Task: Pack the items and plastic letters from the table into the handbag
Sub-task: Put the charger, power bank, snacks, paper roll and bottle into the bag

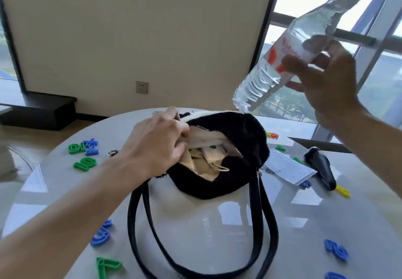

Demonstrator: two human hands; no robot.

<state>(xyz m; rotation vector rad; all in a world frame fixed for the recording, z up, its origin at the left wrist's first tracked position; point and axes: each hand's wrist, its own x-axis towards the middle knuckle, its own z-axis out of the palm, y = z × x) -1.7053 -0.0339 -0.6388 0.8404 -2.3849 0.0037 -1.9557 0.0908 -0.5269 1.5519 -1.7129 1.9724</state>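
Observation:
A black fuzzy handbag (245,139) lies unzipped in the middle of the round table (217,217), its beige lining and a face mask showing inside. My left hand (156,146) grips the near-left edge of the bag's mouth and holds it apart. My right hand (326,83) holds a clear water bottle (289,48) in the air above the bag's far right side, tilted with its base down toward the opening and its cap up. Plastic letters lie scattered: green and blue ones (86,152) at left, blue ones (336,252) at near right.
A white packet (287,166), a black folded umbrella (319,170) and a yellow letter (342,190) lie right of the bag. The bag's black straps (150,224) loop toward me. A keyring (112,153) sits by my left wrist. Windows stand beyond the table.

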